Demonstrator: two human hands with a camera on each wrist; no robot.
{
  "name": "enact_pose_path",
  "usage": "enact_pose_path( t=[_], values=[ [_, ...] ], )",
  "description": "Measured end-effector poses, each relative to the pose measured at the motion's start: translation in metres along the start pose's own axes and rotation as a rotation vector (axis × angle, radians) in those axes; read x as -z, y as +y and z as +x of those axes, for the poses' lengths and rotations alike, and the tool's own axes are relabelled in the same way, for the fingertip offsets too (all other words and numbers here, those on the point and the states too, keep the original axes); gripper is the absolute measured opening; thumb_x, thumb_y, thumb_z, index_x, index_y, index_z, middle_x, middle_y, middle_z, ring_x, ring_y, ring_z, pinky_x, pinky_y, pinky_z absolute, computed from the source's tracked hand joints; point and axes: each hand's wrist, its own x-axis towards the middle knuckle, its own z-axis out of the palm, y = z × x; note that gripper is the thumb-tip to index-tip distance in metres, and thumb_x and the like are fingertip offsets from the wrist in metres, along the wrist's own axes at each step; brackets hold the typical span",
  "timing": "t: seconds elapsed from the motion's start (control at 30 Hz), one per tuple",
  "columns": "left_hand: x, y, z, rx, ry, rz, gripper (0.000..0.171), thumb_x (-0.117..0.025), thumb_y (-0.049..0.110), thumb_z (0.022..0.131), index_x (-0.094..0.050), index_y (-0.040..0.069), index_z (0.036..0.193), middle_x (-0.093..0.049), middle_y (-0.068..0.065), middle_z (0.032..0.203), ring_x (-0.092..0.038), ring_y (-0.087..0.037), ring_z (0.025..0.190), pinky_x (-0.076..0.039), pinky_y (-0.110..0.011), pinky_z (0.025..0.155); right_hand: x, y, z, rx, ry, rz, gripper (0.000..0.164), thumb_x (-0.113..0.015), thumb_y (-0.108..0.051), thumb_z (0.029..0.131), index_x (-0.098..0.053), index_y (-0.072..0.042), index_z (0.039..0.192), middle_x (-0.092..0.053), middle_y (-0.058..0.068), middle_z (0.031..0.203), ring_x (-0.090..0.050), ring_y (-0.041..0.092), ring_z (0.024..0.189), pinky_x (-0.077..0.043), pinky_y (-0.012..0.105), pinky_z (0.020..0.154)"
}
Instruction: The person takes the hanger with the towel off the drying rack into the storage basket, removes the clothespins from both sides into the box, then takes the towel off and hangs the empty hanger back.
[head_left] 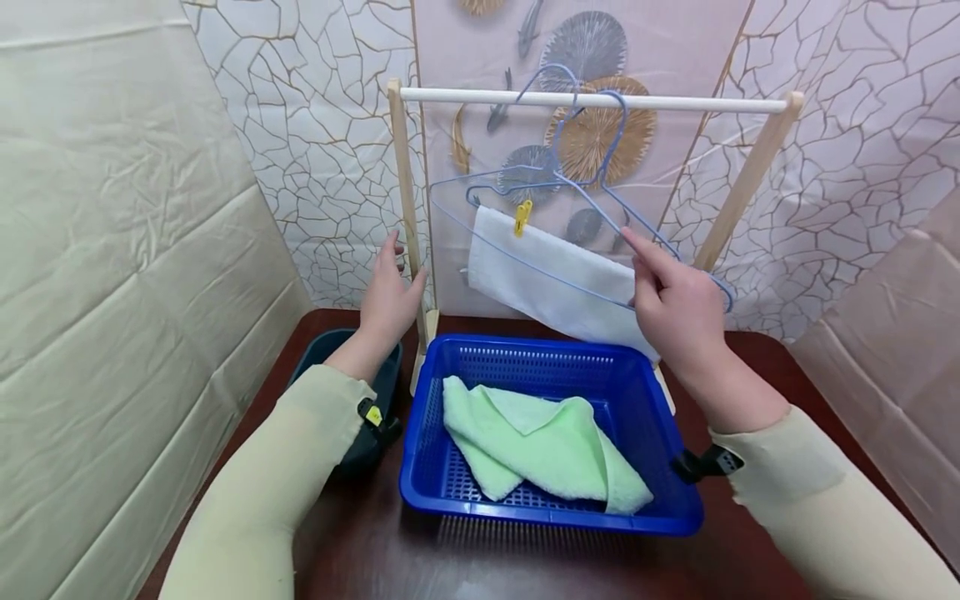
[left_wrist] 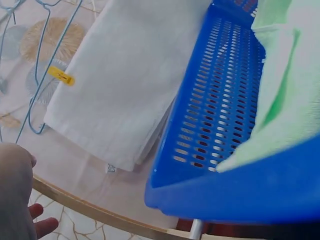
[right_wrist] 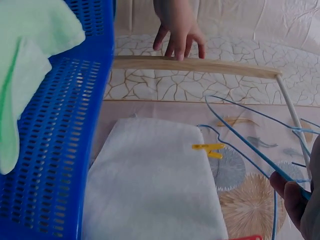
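My right hand grips the right side of a thin blue hanger, its index finger stretched along the wire. This hanger stands in front of another blue hanger, and both hooks are up at the white rod. From the rear hanger hangs a folded white towel, fixed by a yellow clothespin. My left hand is beside the rack's left wooden post, fingers spread, holding nothing. In the right wrist view a red clip shows at the towel's edge.
A blue perforated basket with a crumpled light green towel stands on the dark brown table, in front of the rack. Left of it, a dark green tub lies partly under my left forearm. Patterned cloth backs the rack.
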Motion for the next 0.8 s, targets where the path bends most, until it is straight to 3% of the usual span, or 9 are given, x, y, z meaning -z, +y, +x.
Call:
enact_pose_path(
  t=[0.27,0.53,0.8],
  values=[
    [-0.009,0.01,0.013,-0.001,0.012,0.074,0.07,-0.048,0.031,0.105,-0.005,0.031,0.16,-0.05,-0.012,0.146,-0.067,-0.028,0.098,-0.056,-0.044,0.069,-0.012,-0.008,0.013,-0.023,-0.024,0.011,0.036,-0.053,-0.012,0.101,-0.064,-0.02,0.134,-0.048,0.006,0.054,-0.035,0.021,0.046,-0.026,0.036,0.045],
    [-0.017,0.013,0.021,0.022,0.019,0.206,0.067,-0.044,0.022,0.105,-0.005,0.017,0.159,-0.048,-0.019,0.144,-0.066,-0.034,0.091,-0.055,-0.043,0.065,-0.024,-0.011,0.02,-0.014,-0.025,0.035,0.036,-0.054,-0.013,0.101,-0.065,-0.023,0.134,-0.048,0.007,0.057,-0.035,0.022,0.051,-0.028,0.036,0.05],
    [-0.023,0.013,0.023,0.062,0.034,0.241,0.068,-0.043,0.023,0.105,-0.002,0.021,0.159,-0.048,-0.018,0.142,-0.064,-0.029,0.078,-0.053,-0.041,0.059,-0.033,-0.009,0.018,-0.018,-0.019,0.032,0.036,-0.055,-0.011,0.1,-0.066,-0.022,0.132,-0.044,0.006,0.055,-0.033,0.022,0.05,-0.026,0.037,0.05]
  ],
)
